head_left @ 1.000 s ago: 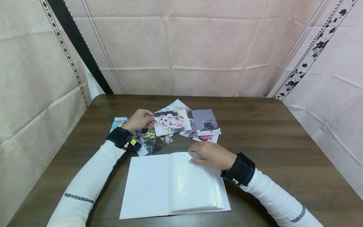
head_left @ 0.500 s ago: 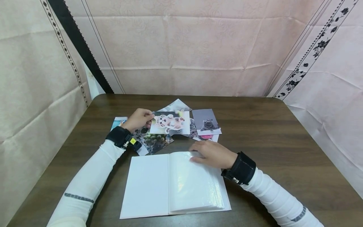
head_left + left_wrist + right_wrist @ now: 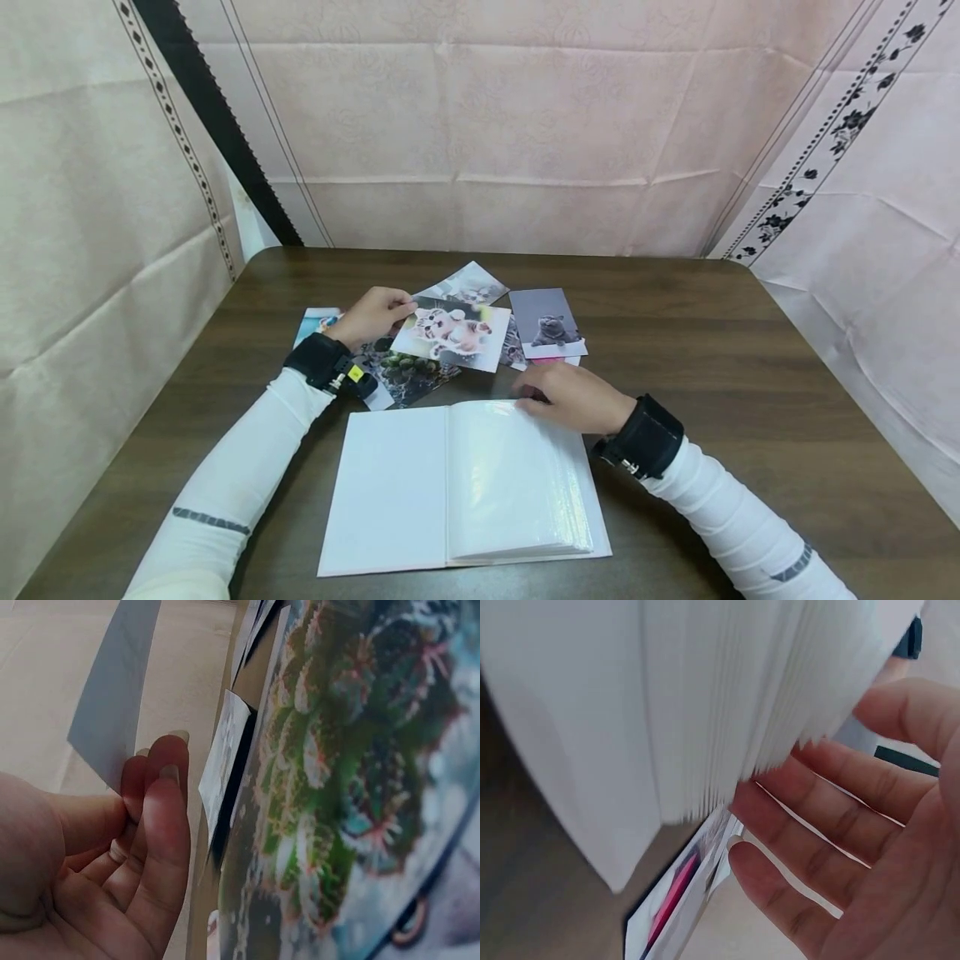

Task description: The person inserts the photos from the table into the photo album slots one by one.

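My left hand point(image 3: 375, 317) pinches a photo print point(image 3: 452, 335) of a white, pink-tinted cat by its left edge, between thumb and fingers. The print is held above other photos; its plain back point(image 3: 116, 690) shows in the left wrist view. A white photo album point(image 3: 390, 492) lies open in front of me, with clear pocket pages point(image 3: 510, 500) on the right side. My right hand point(image 3: 573, 398) is at the top edge of those pages. In the right wrist view its loosely bent fingers point(image 3: 817, 855) are by the page edges, with the thumb apart.
Beyond the album lie several loose photos: a succulent print point(image 3: 412, 375), a grey cat print point(image 3: 546, 321), a pale print point(image 3: 474, 283) and a blue-edged one point(image 3: 315, 321) partly behind the left hand. The wooden table point(image 3: 720, 358) extends to both sides; patterned cloth point(image 3: 480, 125) hangs behind it.
The cat photo has tilted, its right side dipping towards the album, and moved slightly right. My right hand has shifted a little right and up along the page edge. The album stays put.
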Motion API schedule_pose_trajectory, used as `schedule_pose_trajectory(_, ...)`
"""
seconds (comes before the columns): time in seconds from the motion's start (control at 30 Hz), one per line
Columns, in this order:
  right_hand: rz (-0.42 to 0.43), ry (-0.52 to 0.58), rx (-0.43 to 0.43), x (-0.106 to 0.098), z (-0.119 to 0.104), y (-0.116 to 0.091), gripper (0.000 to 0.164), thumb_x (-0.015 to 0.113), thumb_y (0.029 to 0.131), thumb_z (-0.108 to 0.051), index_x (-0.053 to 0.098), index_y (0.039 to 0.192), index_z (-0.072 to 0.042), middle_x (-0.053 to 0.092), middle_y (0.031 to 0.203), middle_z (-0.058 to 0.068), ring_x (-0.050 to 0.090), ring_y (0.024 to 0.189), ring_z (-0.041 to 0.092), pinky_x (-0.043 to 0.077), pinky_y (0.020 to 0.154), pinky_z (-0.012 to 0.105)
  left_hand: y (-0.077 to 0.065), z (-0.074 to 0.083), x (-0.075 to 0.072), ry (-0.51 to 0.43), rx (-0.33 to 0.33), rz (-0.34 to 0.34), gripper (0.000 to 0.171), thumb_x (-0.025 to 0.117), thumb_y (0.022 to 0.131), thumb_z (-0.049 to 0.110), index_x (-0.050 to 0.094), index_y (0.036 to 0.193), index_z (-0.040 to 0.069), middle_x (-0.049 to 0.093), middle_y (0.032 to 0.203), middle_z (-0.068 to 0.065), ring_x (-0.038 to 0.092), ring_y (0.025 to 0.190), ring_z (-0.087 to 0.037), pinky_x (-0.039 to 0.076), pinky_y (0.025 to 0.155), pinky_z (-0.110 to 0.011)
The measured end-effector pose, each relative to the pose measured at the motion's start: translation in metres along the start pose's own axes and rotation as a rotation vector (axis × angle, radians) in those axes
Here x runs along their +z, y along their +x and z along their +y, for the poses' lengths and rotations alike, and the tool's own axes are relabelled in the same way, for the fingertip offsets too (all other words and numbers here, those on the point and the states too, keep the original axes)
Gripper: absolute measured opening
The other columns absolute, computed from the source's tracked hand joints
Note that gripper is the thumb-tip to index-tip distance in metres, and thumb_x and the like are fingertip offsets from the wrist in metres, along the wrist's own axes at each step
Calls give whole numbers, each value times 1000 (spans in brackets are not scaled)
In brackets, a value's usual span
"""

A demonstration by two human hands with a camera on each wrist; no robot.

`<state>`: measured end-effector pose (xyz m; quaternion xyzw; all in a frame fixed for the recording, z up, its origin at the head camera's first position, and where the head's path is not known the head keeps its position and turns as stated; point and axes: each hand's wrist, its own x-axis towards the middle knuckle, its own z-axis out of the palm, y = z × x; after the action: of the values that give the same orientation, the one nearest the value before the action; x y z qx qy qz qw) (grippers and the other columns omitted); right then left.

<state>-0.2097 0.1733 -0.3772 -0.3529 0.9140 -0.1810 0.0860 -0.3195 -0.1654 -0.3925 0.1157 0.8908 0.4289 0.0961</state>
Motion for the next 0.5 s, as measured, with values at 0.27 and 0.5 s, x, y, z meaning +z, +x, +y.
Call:
schedule_pose_trajectory(0.27, 42, 26, 15, -11, 11, 4, 27, 65, 98, -15, 70, 123, -5, 73, 104, 4, 63, 88, 11, 57, 81, 28, 0, 6, 2, 19, 60, -12, 26, 49, 108, 23, 68, 118, 7, 62, 98, -14, 57, 85, -25, 51, 75, -31)
schedule_pose_trajectory(0.5, 106, 82, 123, -22, 21, 11, 26, 59, 98, -8, 69, 122, -4, 72, 91, 8, 60, 69, 13, 50, 58, 22, -4, 14, 8, 51, 118, -24, 24, 49, 108, 18, 68, 116, 6, 63, 106, -11, 55, 98, -27, 44, 89, -38)
